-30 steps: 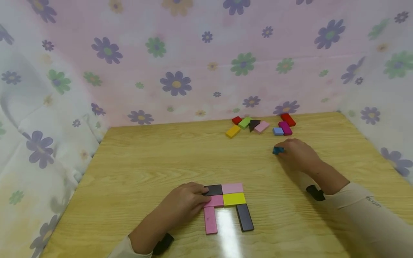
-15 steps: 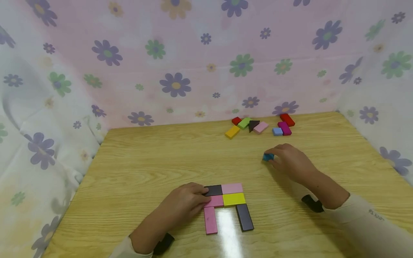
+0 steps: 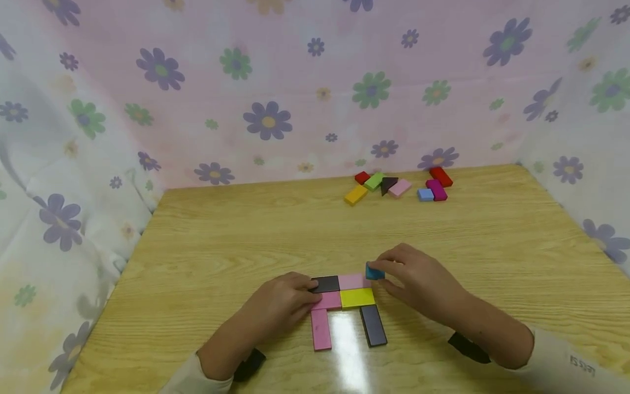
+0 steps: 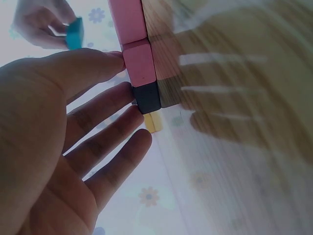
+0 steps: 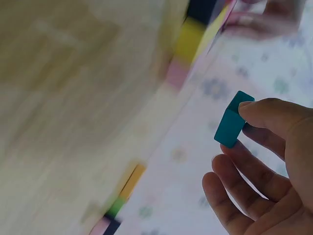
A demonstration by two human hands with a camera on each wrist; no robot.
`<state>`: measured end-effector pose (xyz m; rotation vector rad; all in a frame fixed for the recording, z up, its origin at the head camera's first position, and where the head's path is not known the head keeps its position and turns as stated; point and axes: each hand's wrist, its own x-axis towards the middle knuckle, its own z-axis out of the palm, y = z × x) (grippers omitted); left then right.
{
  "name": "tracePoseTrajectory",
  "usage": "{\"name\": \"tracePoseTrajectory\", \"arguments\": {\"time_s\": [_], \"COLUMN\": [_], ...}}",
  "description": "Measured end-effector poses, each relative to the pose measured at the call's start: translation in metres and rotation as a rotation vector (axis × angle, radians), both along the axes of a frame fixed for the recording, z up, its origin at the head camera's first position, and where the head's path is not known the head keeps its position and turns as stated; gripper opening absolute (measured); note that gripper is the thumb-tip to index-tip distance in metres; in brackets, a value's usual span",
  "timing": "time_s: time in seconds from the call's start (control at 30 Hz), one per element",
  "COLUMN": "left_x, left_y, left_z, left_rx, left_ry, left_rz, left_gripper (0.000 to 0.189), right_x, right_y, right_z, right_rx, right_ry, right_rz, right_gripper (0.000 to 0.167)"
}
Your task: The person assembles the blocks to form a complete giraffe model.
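Between thumb and fingers, my right hand (image 3: 418,282) pinches a small teal block (image 5: 234,120) close over the right end of the light pink block (image 3: 351,282). My left hand (image 3: 275,306) rests at the left side of the flat block arrangement, its fairly straight fingers touching the ends of a black block (image 3: 326,284) and a pink block (image 3: 328,300). A yellow block (image 3: 357,298) lies beside that pink one. Below them, another pink block (image 3: 321,330) and a dark grey block (image 3: 373,326) point toward me like two legs.
At the back stand loose blocks: orange (image 3: 356,194), green (image 3: 374,181), a dark triangle (image 3: 388,185), pink (image 3: 400,188), light blue (image 3: 425,195), magenta (image 3: 436,190) and red ones (image 3: 441,177). Flower-printed cloth (image 3: 285,158) hangs behind the wooden table (image 3: 221,230) and along its sides.
My right hand has carried the teal block from the back right, leftward and toward me, to the arrangement's upper right corner. The left hand has stayed in place.
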<state>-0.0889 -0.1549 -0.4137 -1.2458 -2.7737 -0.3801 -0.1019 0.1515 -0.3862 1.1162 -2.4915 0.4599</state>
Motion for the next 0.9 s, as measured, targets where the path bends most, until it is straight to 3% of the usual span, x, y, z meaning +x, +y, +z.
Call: {"name": "tracePoseTrajectory", "arguments": {"time_s": [0.2,0.47,0.6,0.7,0.9], "left_x": [-0.001,0.000,0.000,0.000,0.000], "left_y": [0.000,0.002,0.002,0.002,0.002], "left_z": [0.001,0.003,0.003,0.003,0.003], "left_rx": [-0.006,-0.022,-0.022,-0.012,-0.006], "left_ry": [-0.007,0.002,0.006,0.013,0.029], "left_rz": [0.003,0.003,0.006,0.002,-0.002], "left_gripper": [0.020,0.020,0.020,0.020,0.020], "right_x": [0.030,0.059,0.066,0.068,0.068], "right_y": [-0.029,-0.062,-0.070,-0.074,-0.080], "right_z": [-0.004,-0.023,-0.030,-0.033,-0.037], "right_rx": [0.004,-0.068,-0.019,0.041,0.155], "right_ry": [0.036,0.167,0.181,0.241,0.366], "right_rz": [0.185,0.372,0.407,0.409,0.372], "right_gripper": [0.039,0.033,0.031,0.028,0.003]}}
